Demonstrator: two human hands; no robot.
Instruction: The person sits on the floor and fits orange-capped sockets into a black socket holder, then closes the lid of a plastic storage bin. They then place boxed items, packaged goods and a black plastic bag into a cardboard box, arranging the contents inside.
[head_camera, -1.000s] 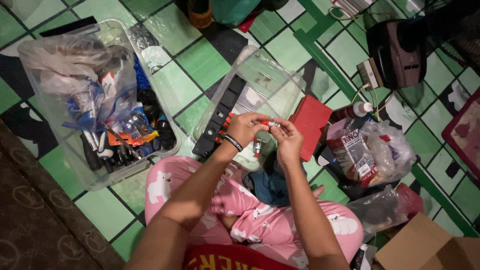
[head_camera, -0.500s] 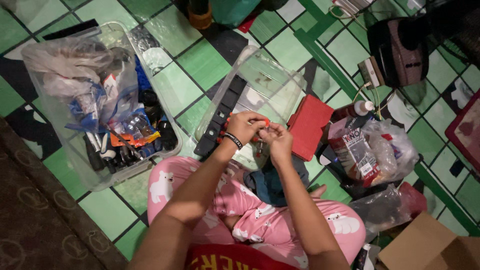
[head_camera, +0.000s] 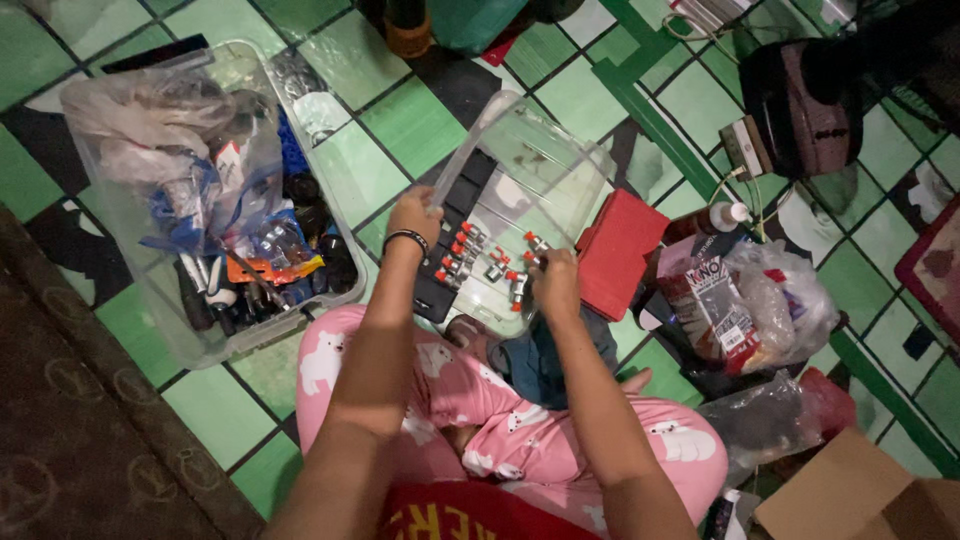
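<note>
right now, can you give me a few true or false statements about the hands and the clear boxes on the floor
1. The left hand grips the rim of the small clear box. True.
2. The right hand rests on the red pad. False: it is over the small clear box, at the small red-capped parts; the red pad lies beside that box.
3. The large clear bin on the person's left is empty. False: it holds plastic bags and dark tools.
4. The person wears a dark wristband on the left wrist. True.
5. The floor tiles are green. True.
</note>
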